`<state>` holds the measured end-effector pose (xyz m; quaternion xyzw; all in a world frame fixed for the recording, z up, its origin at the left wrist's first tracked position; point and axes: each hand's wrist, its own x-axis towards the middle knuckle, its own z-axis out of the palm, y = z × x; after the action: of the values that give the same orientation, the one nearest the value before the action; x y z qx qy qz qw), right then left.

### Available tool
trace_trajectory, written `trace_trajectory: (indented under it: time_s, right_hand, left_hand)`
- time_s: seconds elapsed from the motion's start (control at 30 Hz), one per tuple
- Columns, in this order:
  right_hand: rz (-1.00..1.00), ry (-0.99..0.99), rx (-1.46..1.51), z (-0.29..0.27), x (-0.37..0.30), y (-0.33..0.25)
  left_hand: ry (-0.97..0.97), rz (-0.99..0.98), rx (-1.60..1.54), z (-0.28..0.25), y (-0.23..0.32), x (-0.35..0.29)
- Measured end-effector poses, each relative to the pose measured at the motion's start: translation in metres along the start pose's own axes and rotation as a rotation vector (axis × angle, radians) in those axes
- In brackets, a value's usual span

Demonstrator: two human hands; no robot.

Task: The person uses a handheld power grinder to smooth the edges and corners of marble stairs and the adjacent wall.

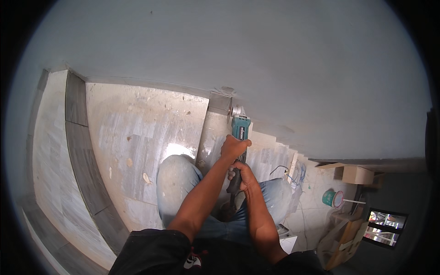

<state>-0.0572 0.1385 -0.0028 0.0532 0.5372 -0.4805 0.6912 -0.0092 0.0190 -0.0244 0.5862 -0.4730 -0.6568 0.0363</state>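
A teal and black angle grinder points away from me, its silver head and thin disc at the foot of the wall. The disc stands on edge beside a short grey skirting tile; whether it touches the tile I cannot tell. My left hand is closed around the grinder's body, just behind the teal housing. Nearer to me, my right hand grips the black rear end of the tool. The grinder's underside and part of its middle are hidden by my hands.
Grey wall rises ahead. Dusty floor tiles lie left, then a step with a dark grey riser. Steps descend to the right, with a blue cable, a green bucket and a cardboard box beyond.
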Motion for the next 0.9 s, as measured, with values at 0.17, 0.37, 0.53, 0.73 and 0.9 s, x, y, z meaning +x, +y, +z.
trace_trajectory:
  time_s: [0.17, 0.37, 0.53, 0.73, 0.9]
  right_hand:
    - [-0.001, -0.024, 0.023, -0.006, 0.003, 0.001]
    - [0.005, -0.031, 0.024, -0.010, 0.005, 0.002]
    - [0.003, -0.049, 0.029, -0.012, 0.007, 0.005]
    - [0.024, -0.053, 0.054, -0.013, 0.011, 0.008]
    - [0.017, -0.062, 0.051, -0.018, 0.014, 0.008]
  left_hand:
    - [0.008, -0.013, 0.006, 0.001, 0.003, -0.002]
    - [0.004, -0.028, 0.015, -0.002, 0.009, -0.011]
    - [-0.008, -0.040, 0.016, -0.004, 0.008, -0.011]
    - [0.000, -0.059, 0.013, -0.004, 0.005, -0.007]
    - [0.010, -0.042, 0.019, -0.002, 0.008, -0.009]
